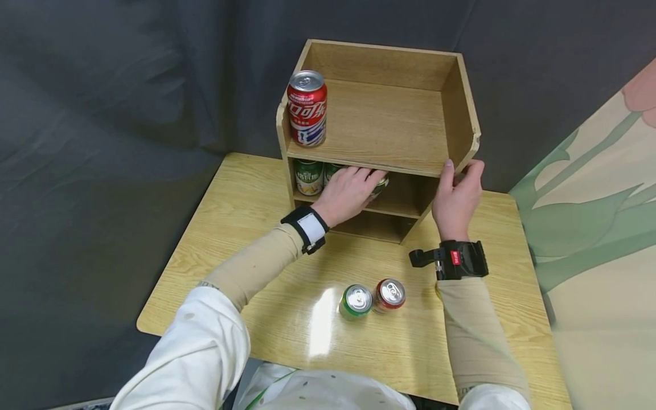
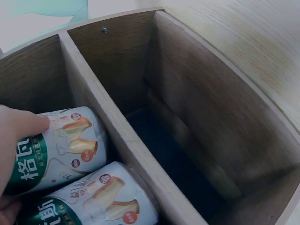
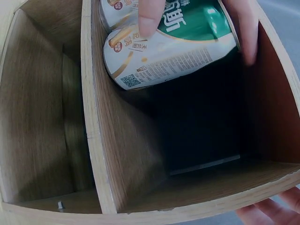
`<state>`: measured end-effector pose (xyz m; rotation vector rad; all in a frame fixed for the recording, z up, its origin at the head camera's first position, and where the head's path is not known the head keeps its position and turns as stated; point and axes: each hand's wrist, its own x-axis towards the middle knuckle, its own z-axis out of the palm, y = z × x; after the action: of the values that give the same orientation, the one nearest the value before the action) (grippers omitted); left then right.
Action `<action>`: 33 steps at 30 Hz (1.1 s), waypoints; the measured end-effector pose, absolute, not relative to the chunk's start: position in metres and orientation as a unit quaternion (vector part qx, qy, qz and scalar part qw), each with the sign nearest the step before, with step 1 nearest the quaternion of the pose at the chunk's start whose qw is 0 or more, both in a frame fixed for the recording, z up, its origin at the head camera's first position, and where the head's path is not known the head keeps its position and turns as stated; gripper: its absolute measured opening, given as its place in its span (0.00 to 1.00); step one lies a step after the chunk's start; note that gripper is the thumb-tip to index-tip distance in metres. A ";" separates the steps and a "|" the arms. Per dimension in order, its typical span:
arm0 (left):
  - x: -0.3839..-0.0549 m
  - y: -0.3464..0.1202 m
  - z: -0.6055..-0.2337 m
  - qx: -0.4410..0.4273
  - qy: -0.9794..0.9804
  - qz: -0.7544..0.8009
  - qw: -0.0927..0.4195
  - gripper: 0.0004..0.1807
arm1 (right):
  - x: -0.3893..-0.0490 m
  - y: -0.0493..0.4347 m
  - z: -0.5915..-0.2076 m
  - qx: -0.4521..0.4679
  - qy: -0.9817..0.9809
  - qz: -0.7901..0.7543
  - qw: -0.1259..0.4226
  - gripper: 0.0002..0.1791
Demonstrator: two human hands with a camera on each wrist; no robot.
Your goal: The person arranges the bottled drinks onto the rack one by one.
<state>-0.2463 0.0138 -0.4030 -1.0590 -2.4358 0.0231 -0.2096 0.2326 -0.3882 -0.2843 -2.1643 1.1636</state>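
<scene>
A wooden shelf unit (image 1: 389, 122) stands on the table. My left hand (image 1: 348, 196) reaches into its middle compartment and grips a green and white can (image 1: 380, 187), thumb and fingers on either side of it. In the right wrist view the same can (image 3: 173, 58) shows below the thumb. Beside it, in the left wrist view, is another green and white can (image 2: 103, 201); a further can (image 1: 309, 177) stands at the compartment's left end. My right hand (image 1: 458, 199) holds the unit's right side panel, thumb at the front edge; its fingers (image 3: 274, 211) show outside the panel.
On the unit's top, at the left front corner, stands a red cola can (image 1: 307, 108). A green can (image 1: 356, 302) and a red can (image 1: 389, 295) stand close together on the table (image 1: 287, 324). Something yellow (image 1: 438, 290) is mostly hidden by my right forearm.
</scene>
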 end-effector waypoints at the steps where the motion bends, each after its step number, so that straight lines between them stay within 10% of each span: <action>1: -0.248 0.015 -0.402 -0.383 -0.894 0.011 0.232 0.31 | -0.210 0.232 -0.388 -0.108 -0.826 0.444 0.329 0.23; 11: -0.256 0.021 -0.394 -0.316 -0.932 0.044 0.171 0.29 | -0.209 0.231 -0.388 -0.111 -0.828 0.442 0.328 0.24; 33: -0.260 0.025 -0.399 -0.269 -0.941 0.040 0.201 0.28 | -0.209 0.229 -0.387 -0.112 -0.822 0.454 0.326 0.23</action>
<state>-0.2603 0.0245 -0.3994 -0.7514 -2.6298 0.1106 -0.2091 0.2290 -0.3870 -0.2927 -2.1536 1.1884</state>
